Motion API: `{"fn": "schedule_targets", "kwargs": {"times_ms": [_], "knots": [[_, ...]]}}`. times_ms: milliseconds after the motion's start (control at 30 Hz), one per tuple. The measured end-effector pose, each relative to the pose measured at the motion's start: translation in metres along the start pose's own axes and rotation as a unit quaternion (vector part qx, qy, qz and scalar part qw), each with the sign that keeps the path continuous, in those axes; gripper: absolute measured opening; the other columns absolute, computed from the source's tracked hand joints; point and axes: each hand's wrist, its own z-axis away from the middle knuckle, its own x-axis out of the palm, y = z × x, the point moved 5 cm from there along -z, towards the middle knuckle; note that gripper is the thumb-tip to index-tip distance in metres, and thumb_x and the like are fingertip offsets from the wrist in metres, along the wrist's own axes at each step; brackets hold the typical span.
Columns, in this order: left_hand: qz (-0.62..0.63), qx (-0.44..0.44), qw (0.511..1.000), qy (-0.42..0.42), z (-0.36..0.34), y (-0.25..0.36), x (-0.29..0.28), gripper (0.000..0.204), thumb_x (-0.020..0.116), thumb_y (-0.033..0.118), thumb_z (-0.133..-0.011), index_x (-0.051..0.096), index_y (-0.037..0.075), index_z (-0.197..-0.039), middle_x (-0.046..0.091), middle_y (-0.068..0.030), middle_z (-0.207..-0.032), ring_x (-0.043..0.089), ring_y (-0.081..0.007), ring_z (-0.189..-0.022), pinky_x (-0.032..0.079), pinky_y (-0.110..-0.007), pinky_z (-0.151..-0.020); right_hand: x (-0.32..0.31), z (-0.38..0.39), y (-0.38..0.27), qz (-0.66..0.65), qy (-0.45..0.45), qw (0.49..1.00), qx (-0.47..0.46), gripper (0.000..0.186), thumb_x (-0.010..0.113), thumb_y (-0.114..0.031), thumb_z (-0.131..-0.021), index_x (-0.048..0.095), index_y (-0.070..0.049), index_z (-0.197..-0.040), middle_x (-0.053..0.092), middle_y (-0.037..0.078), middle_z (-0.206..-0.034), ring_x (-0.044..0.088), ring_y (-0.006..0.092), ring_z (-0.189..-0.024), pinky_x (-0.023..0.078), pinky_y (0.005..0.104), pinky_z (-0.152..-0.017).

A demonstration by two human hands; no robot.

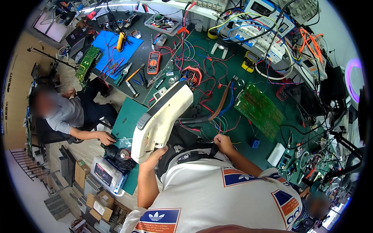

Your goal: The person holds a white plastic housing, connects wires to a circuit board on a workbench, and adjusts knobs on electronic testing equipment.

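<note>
My left hand (156, 156) is closed around the lower part of a white charging gun (165, 116) with a grey strip along its side. The gun is tilted, its upper end leaning over the bench. Just behind that end sits a round red-orange part (193, 74) with wires around it. My right hand (223, 143) is closed at the bench's near edge, close to my waist, by several thin coloured wires (223, 126). Whatever its fingers hold is too small to make out. A thick black cable (192, 121), split into brown and blue conductors, lies between the gun and my right hand.
On the green-matted bench (217, 89) lie a red multimeter (154, 63), a yellow meter (250, 62) and a large green circuit board (261, 111). Hand tools (134, 77) lie further left. A seated co-worker (70, 116) reaches towards the bench's left edge. Boxes (103, 204) stand below.
</note>
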Motion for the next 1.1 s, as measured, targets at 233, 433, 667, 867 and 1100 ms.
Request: {"fn": "schedule_targets", "kwargs": {"times_ms": [233, 433, 667, 867, 1100], "knots": [[-0.004, -0.011, 1.000, -0.001, 0.004, -0.001, 0.002, 0.023, 0.073, 0.008, -0.065, 0.063, 0.002, -0.084, 0.058, -0.0013, -0.064, 0.048, -0.0064, -0.047, 0.036, -0.021, -0.041, -0.004, 0.000, -0.011, 0.022, 0.000, 1.000, -0.011, 0.011, 0.061, -0.012, -0.080, 0.064, -0.002, -0.082, 0.062, 0.008, -0.063, 0.057, 0.0129, -0.055, 0.045, 0.0277, -0.054], [0.003, 0.006, 1.000, 0.017, 0.008, -0.006, 0.000, 0.025, 0.074, 0.009, -0.065, 0.063, 0.002, -0.085, 0.058, -0.0010, -0.065, 0.048, -0.0060, -0.047, 0.037, -0.020, -0.042, -0.093, -0.029, -0.162, -0.046, 0.021, 0.984, -0.170, 0.010, 0.063, -0.012, -0.084, 0.063, -0.002, -0.081, 0.056, 0.004, -0.062, 0.049, 0.0081, -0.054, 0.042, 0.0260, -0.051], [0.007, 0.019, 0.999, 0.035, 0.015, -0.002, -0.003, 0.027, 0.075, 0.012, -0.064, 0.064, 0.001, -0.086, 0.060, -0.0016, -0.066, 0.048, -0.0058, -0.047, 0.036, -0.020, -0.042, -0.273, -0.017, -0.418, 0.124, 0.355, 0.768, -0.518, 0.011, 0.070, -0.008, -0.080, 0.068, -0.001, -0.088, 0.065, 0.004, -0.078, 0.058, 0.0107, -0.071, 0.046, 0.0247, -0.069], [0.014, 0.022, 0.999, 0.019, 0.015, 0.005, 0.003, 0.027, 0.075, 0.012, -0.063, 0.064, 0.001, -0.086, 0.060, -0.0014, -0.067, 0.047, -0.0055, -0.046, 0.036, -0.020, -0.041, -0.338, -0.127, -0.508, 0.236, 0.315, 0.773, -0.498, 0.022, 0.065, -0.009, -0.075, 0.065, 0.000, -0.096, 0.064, 0.017, -0.089, 0.063, 0.0270, -0.081, 0.051, 0.0377, -0.072], [0.002, 0.022, 1.000, 0.016, 0.016, -0.004, -0.005, 0.030, 0.075, 0.011, -0.063, 0.064, 0.001, -0.089, 0.059, -0.0009, -0.067, 0.047, -0.0053, -0.046, 0.035, -0.020, -0.040, -0.325, -0.214, -0.499, 0.392, 0.232, 0.730, -0.510, 0.020, 0.067, -0.011, -0.073, 0.066, -0.001, -0.090, 0.063, 0.019, -0.087, 0.061, 0.0359, -0.085, 0.049, 0.0429, -0.075]]}}
